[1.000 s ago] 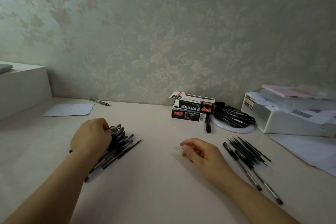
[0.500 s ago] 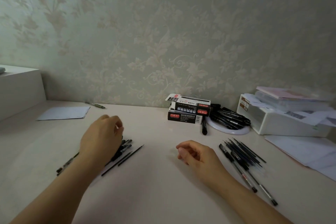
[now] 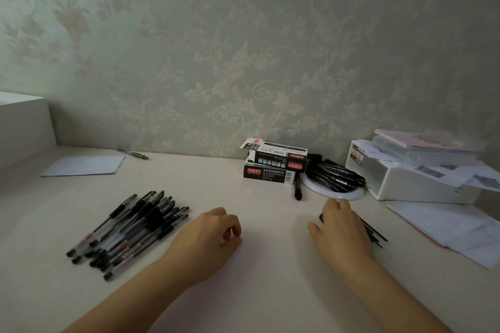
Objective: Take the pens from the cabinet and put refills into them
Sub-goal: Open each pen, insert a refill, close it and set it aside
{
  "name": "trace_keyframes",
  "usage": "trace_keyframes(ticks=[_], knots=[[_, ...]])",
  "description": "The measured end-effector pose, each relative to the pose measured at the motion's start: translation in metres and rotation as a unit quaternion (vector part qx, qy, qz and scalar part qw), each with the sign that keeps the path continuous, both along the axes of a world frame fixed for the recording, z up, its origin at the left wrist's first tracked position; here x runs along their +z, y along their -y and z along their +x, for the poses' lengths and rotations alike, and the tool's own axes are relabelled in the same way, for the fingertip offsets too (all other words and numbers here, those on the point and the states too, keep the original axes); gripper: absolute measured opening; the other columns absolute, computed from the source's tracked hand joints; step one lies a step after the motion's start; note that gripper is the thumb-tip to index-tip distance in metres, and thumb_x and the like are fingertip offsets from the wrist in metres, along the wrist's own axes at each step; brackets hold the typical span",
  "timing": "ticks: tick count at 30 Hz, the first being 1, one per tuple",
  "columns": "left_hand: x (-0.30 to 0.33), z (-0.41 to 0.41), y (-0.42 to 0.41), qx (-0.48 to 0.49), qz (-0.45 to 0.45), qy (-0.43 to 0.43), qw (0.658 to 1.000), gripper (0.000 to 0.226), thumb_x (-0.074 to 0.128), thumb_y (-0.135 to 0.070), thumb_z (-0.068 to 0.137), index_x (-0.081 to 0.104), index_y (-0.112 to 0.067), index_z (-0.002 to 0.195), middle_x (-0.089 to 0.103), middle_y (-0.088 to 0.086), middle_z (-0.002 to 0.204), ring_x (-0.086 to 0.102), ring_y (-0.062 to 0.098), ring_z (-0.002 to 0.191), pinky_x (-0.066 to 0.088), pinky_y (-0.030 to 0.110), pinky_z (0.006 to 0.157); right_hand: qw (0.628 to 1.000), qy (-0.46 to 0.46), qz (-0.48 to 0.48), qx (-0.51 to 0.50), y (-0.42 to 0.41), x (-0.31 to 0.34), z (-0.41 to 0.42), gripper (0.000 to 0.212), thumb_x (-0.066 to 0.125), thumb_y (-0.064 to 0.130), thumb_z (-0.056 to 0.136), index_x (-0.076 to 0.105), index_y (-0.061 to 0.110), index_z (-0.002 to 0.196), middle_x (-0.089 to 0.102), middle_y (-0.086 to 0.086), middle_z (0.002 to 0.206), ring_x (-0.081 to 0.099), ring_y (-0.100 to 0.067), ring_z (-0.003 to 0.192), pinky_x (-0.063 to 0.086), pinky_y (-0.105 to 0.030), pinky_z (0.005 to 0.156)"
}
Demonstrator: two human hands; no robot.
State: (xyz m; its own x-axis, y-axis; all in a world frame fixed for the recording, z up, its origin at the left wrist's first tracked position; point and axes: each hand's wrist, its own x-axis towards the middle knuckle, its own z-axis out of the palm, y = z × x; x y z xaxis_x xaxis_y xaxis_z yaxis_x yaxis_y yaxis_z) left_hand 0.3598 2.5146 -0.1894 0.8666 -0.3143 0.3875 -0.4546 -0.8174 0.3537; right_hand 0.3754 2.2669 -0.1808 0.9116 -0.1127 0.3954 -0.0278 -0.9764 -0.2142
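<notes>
Left hand rests with fingers loosely curled, grip empty; right hand lies palm-down, fingers pointing toward twelve o'clock.

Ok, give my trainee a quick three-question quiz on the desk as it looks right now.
1. True or false: the left hand grips the pile of pens.
2. What does the right hand lie over? A) the refills B) the stacked refill boxes C) the sheet of paper
3. What does the white round dish hold?

Key: 1 false, the pile lies apart from it, on its left. 2 A. 3 a heap of black pens.
</notes>
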Motion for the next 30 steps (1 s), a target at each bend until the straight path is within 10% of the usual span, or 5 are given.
trace_keyframes(ticks=[15, 20, 26, 30], knots=[[0.002, 0.006, -0.014, 0.094, 0.029, 0.005, 0.995, 0.012, 0.054, -0.037, 0.092, 0.060, -0.030, 0.098, 0.052, -0.012, 0.094, 0.052, 0.010, 0.080, 0.046, 0.024, 0.069, 0.996, -0.042, -0.079, 0.019, -0.003, -0.008, 0.006, 0.026, 0.044, 0.038, 0.101, 0.055, 0.017, 0.111, 0.053, 0.000, 0.115, 0.052, -0.017, 0.107, 0.039, -0.025, 0.078], [0.001, 0.003, -0.005, 0.069, 0.000, 0.018, 0.997, 0.010, 0.055, -0.036, 0.091, 0.062, -0.030, 0.092, 0.054, -0.014, 0.091, 0.049, 0.005, 0.069, 0.045, 0.022, 0.067, 0.986, -0.002, 0.120, 0.111, -0.017, -0.004, 0.005, 0.015, 0.061, 0.035, 0.093, 0.054, 0.022, 0.090, 0.059, 0.011, 0.089, 0.056, -0.005, 0.081, 0.045, -0.021, 0.067], [-0.002, 0.000, 0.008, 0.037, -0.047, 0.037, 0.998, 0.023, 0.053, -0.049, 0.091, 0.064, -0.028, 0.087, 0.056, -0.014, 0.081, 0.052, 0.003, 0.066, 0.043, 0.018, 0.066, 0.812, -0.043, 0.559, 0.159, -0.037, -0.004, 0.010, 0.014, 0.070, 0.026, 0.089, 0.065, 0.017, 0.098, 0.071, -0.003, 0.084, 0.063, -0.009, 0.062, 0.049, -0.021, 0.058], [-0.003, 0.001, 0.009, 0.027, -0.052, 0.039, 0.998, 0.035, 0.046, -0.058, 0.090, 0.064, -0.028, 0.086, 0.057, -0.012, 0.081, 0.055, 0.006, 0.069, 0.047, 0.028, 0.069, 0.704, -0.086, 0.680, 0.185, -0.045, -0.014, 0.007, 0.019, 0.068, 0.007, 0.089, 0.059, 0.000, 0.104, 0.072, -0.018, 0.086, 0.072, -0.022, 0.070, 0.056, -0.023, 0.063]])
